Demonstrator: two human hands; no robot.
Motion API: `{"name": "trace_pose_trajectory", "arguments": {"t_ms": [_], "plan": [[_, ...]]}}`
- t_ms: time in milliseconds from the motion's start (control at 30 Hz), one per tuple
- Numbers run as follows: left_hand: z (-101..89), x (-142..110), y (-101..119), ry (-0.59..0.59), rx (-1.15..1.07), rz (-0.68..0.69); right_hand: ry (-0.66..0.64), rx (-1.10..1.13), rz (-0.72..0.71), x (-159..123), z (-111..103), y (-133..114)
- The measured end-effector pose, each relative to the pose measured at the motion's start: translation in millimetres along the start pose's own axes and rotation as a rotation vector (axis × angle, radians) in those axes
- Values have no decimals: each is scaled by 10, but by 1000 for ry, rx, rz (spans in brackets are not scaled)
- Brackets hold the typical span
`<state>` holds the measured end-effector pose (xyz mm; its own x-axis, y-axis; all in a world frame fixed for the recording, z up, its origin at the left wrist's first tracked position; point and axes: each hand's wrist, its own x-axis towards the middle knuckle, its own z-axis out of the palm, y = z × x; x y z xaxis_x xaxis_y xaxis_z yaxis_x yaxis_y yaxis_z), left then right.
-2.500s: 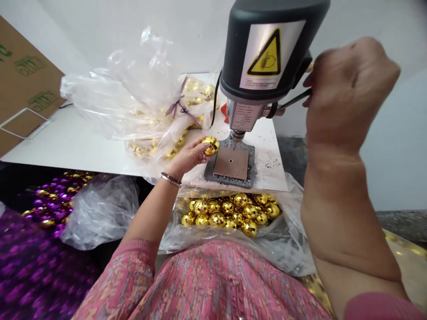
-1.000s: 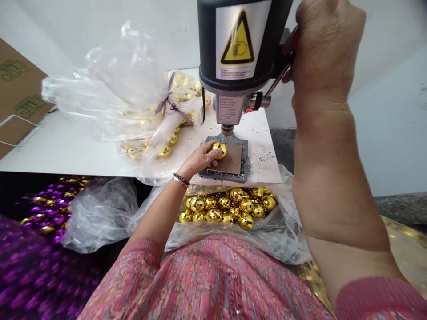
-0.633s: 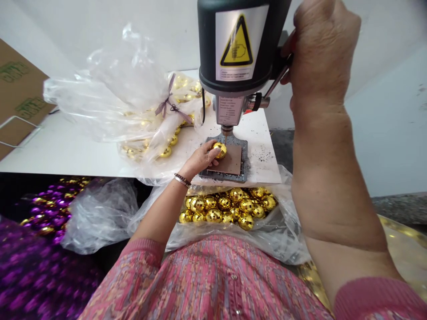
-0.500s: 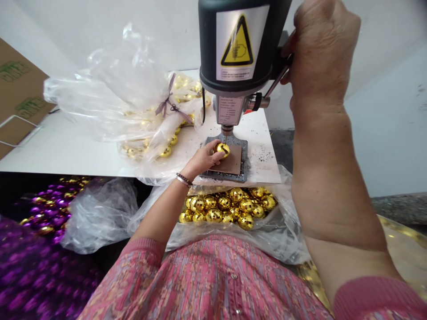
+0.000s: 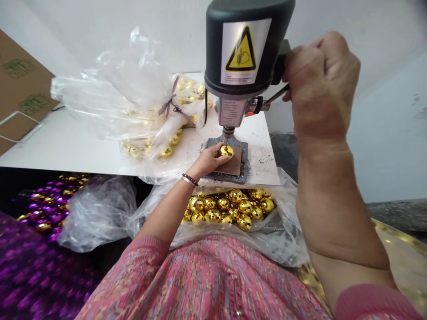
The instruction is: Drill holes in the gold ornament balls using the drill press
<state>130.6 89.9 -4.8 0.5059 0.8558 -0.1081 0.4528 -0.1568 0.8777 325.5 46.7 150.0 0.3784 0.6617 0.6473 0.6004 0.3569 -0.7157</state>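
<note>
Under the drill bit of a small drill press [image 5: 248, 49], my left hand [image 5: 209, 161] grips a shiny gold ball [image 5: 227, 152]. The ball rests over a brown board [image 5: 232, 166] on the press's grey base [image 5: 245, 153]. The bit's tip comes down to the top of the ball; whether it has entered is too small to tell. High on the right, my right hand [image 5: 325, 84] is closed round the drill press lever [image 5: 279, 93]. Its fingertips are mostly hidden behind the hand.
Faceted gold balls [image 5: 233, 206] fill a clear plastic bag [image 5: 280, 242] below the table edge. A tied bag [image 5: 133, 102] of gold balls lies on the white table [image 5: 66, 146]. Purple and gold balls [image 5: 50, 204] are at left, near a cardboard box [image 5: 26, 89]. Dark shavings [image 5: 265, 158] dot the table.
My right hand has come down with the lever. My left hand has turned the gold ball, and its dark mark now sits under the bit. The view has shifted slightly.
</note>
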Motion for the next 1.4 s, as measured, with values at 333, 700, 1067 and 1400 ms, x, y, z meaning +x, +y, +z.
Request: {"name": "trace_pose_trajectory", "arguments": {"t_ms": [333, 700, 1067, 1400], "plan": [[8, -1, 23, 8, -1, -24, 61, -153, -154, -721, -33, 172], [19, -7, -24, -12, 49, 35, 203, -224, -353, -944, 88, 461], [25, 7, -59, -4, 100, 53, 331, -189, -319, -1093, 252, 581], [52, -24, -25, 26, 25, 27, 264, -118, -247, -722, 141, 359]]}}
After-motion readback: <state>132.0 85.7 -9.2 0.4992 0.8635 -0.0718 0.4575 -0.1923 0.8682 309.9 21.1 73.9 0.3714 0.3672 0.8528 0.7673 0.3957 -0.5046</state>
